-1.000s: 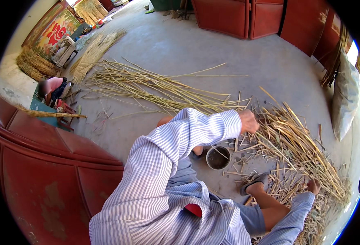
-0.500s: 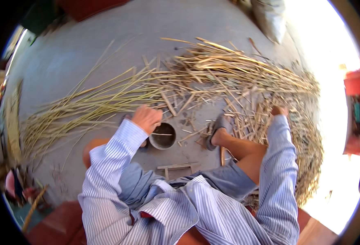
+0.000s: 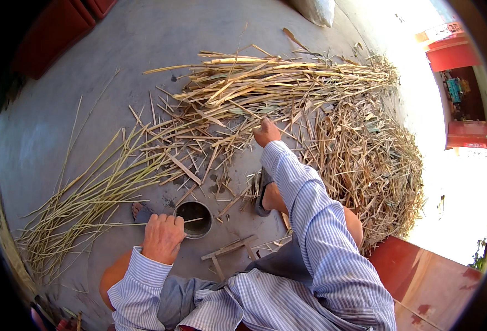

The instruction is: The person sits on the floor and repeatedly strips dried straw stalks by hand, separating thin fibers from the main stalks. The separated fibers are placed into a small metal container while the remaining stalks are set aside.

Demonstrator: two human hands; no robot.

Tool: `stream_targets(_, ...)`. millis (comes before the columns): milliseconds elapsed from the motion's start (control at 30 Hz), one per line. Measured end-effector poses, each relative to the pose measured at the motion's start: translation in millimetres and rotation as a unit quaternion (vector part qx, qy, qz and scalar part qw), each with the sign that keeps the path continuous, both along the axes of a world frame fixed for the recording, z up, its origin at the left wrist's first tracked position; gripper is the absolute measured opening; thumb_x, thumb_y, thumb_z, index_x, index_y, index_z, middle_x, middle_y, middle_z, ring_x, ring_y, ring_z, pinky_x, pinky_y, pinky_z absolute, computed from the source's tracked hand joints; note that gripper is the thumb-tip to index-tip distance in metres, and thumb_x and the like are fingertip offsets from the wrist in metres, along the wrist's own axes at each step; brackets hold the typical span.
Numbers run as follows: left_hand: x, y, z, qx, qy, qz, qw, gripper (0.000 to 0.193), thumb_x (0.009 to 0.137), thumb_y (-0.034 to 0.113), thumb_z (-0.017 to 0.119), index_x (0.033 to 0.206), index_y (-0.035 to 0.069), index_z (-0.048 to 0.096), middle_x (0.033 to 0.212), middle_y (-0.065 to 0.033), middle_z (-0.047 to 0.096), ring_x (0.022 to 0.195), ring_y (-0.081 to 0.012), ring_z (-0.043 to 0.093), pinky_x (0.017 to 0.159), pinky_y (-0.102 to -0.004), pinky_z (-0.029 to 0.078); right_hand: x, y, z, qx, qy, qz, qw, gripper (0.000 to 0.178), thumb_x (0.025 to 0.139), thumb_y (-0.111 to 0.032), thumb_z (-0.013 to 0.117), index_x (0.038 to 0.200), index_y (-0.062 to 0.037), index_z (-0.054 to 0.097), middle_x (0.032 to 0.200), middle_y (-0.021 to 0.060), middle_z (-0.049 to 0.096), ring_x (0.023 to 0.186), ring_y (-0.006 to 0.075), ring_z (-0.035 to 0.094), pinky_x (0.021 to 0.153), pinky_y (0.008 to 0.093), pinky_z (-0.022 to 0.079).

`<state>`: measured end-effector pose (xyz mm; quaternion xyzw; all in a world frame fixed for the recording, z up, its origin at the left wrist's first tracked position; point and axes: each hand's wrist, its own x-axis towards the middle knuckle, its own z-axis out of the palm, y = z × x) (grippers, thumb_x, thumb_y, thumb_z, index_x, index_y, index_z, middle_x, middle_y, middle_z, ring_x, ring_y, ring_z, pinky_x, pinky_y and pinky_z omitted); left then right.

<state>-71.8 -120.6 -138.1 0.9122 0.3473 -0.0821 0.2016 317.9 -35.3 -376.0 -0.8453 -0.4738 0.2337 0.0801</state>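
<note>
a thin pale stalk (image 3: 127, 224) lies across the left hand (image 3: 164, 237), its long axis running nearly level from the person's left to right, rising very slightly toward the right. its right end points over the opening of a round metal bowl (image 3: 210, 222) with a dark inside; its left part runs out above the green stalks (image 3: 97, 204), a loose bundle fanned on the floor to the left. the left hand is curled closed around the stalk, knuckles up, just beside the bowl's near left rim. the right hand (image 3: 266, 132) reaches forward over the lower edge of the dry straw stalks (image 3: 287, 77), fingers bent in; i cannot tell whether they pinch anything. those straw stalks lie mostly left to right, with broken pieces scattered toward the bowl. nearer and to the right spreads a heap of dry leaves (image 3: 370, 160). a small wooden frame (image 3: 229, 247) sits below the bowl, and a pale sack (image 3: 315, 10) stands beyond the straw.
</note>
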Motion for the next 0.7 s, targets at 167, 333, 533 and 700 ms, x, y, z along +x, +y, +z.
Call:
stream_targets(167, 6, 10, -1, 0.001, 0.011, 0.007, 1.0, 0.031, 0.071, 0.027, 0.077, 0.077, 0.006, 0.056, 0.073, -0.0104, 0.057, 0.074, -0.0281, 0.055, 0.067, -0.0392, 0.039, -40, 72, 18, 0.091, -0.038, -0.008, 0.995, 0.07, 0.077, -0.029, 0.072, 0.134, 0.0005, 0.045, 0.13, 0.0228, 0.054, 0.121, 0.0382, 0.05, 0.1, 0.0414, 0.042)
stream_targets(333, 9, 14, -8, -0.005, 0.001, 0.018, 1.0, 0.03, 0.068, 0.023, 0.078, 0.077, 0.006, 0.056, 0.073, -0.0099, 0.058, 0.075, -0.0277, 0.057, 0.068, -0.0395, 0.041, -60, 115, 27, 0.167, -0.102, 0.026, 0.98, 0.089, 0.072, -0.024, 0.076, 0.146, -0.0031, 0.032, 0.139, 0.0265, 0.045, 0.124, 0.0417, 0.049, 0.098, 0.0431, 0.045)
stream_targets(533, 15, 9, 3, -0.034, 0.016, 0.01, 0.999, 0.03, 0.067, 0.022, 0.078, 0.078, 0.005, 0.056, 0.074, -0.0099, 0.059, 0.076, -0.0275, 0.058, 0.069, -0.0395, 0.042, -56, 132, 17, 0.162, 0.135, 0.102, 0.972, 0.09, 0.072, -0.014, 0.066, 0.15, -0.0033, 0.024, 0.144, 0.0316, 0.038, 0.128, 0.0466, 0.044, 0.104, 0.0403, 0.042)
stream_targets(700, 18, 6, -1, -0.046, 0.027, -0.008, 0.999, 0.03, 0.068, 0.024, 0.078, 0.078, 0.005, 0.057, 0.075, -0.0104, 0.06, 0.077, -0.0273, 0.058, 0.07, -0.0391, 0.042, -61, 140, 18, 0.15, 0.303, 0.014, 0.941, 0.08, 0.076, -0.024, 0.067, 0.148, -0.0062, 0.034, 0.122, 0.0276, 0.06, 0.111, 0.0434, 0.058, 0.096, 0.043, 0.046)
